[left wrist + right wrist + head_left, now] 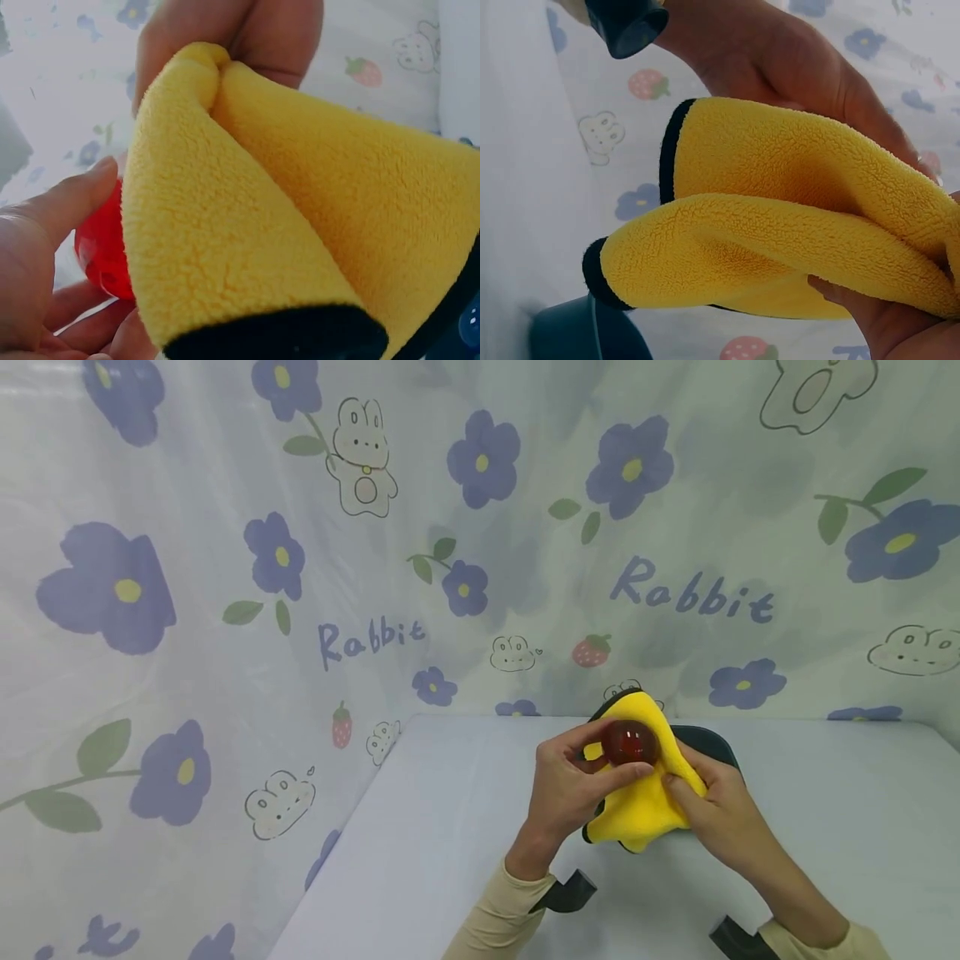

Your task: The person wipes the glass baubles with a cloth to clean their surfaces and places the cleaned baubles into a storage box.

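Over pale table (450, 827), left hand (562, 789) fingers pinch red ball (630, 743); right hand (720, 814) fingers pinch yellow cloth (641, 810).

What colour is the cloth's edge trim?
Black, on the yellow cloth; clearest in the right wrist view.

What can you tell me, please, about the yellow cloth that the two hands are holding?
The yellow cloth looks like thick, fluffy microfibre with a black edge binding. It is folded and draped, held above the pale table. The left hand holds a glossy red ball against it; the right hand grips it from the other side.
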Demonstrator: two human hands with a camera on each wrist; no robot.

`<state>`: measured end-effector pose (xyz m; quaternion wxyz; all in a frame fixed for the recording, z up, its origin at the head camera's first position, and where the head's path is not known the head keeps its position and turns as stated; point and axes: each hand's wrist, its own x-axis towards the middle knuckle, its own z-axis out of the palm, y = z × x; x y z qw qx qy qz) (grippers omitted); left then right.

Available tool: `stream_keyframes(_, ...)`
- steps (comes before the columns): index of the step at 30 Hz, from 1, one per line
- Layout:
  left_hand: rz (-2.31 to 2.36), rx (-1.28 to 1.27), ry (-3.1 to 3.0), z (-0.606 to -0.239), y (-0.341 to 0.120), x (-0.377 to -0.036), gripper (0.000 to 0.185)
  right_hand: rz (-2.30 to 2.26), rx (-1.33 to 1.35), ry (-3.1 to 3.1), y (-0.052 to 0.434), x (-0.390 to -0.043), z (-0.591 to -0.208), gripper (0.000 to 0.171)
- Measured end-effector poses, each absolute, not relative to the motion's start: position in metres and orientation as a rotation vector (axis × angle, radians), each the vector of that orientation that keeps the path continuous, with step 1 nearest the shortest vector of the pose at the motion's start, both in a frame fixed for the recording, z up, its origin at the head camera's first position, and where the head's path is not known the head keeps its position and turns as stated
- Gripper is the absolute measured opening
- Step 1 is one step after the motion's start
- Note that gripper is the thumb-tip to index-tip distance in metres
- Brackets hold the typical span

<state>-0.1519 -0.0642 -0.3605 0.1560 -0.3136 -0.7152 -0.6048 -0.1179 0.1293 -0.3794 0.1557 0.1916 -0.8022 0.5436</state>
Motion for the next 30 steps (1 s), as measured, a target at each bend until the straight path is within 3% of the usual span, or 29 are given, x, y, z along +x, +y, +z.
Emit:
stream_keyframes(21,-1.716,-0.75,-2.186,-0.364,-0.068,-0.162,0.067,1.438,0.447,-2.379,0.129,-0.108,-0.371,0.054)
stream_keyframes(30,-1.705,-0.767,-2.269,-0.364,-0.072,-0.165,0.051,1.331,0.461,-2.355,0.128,-0.105,-0.371,0.056)
